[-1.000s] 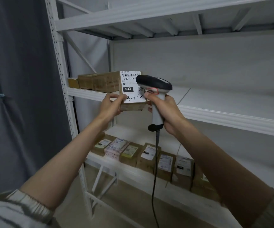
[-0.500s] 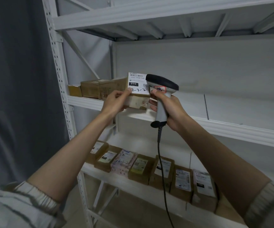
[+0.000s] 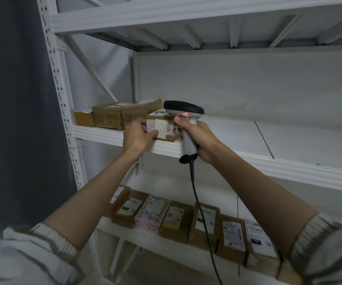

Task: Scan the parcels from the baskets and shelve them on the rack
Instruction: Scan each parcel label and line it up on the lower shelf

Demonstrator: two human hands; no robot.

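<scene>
— Two hands are up at the rack (image 3: 125, 138), both at its middle shelf. What is the left hand (image 3: 138, 136) doing?

— Its fingers curl round the near left end of a small cardboard parcel (image 3: 163, 128); the thumb lies across the parcel's front face, just under a pale taped label. The parcel sits on the front edge of the shelf, its bottom on the board, its white top label facing up.

— And the right hand (image 3: 201, 141)?

— It grips the handle of a barcode scanner (image 3: 184, 112), fingers wrapped tight round the pale grip and the thumb up near the red-edged sticker under the dark head. The scanner head hangs over the parcel's right end, just above the thumb. Its black cable (image 3: 199, 204) drops from below the fingers toward the floor.

— What lies beyond the left fingertips?

— A row of brown boxes (image 3: 114, 118) already on the same shelf, standing to the left of the held parcel and just behind it. The nearest looks to touch it, though I cannot tell for sure.

— Below the hands?

— A lower shelf with a line of labelled parcels (image 3: 176, 220) laid side by side, labels up, one of them in pink patterned wrap. Striped sleeves (image 3: 32, 256) are pushed back on both forearms. A grey curtain (image 3: 11, 120) hangs left of the rack's post.
</scene>
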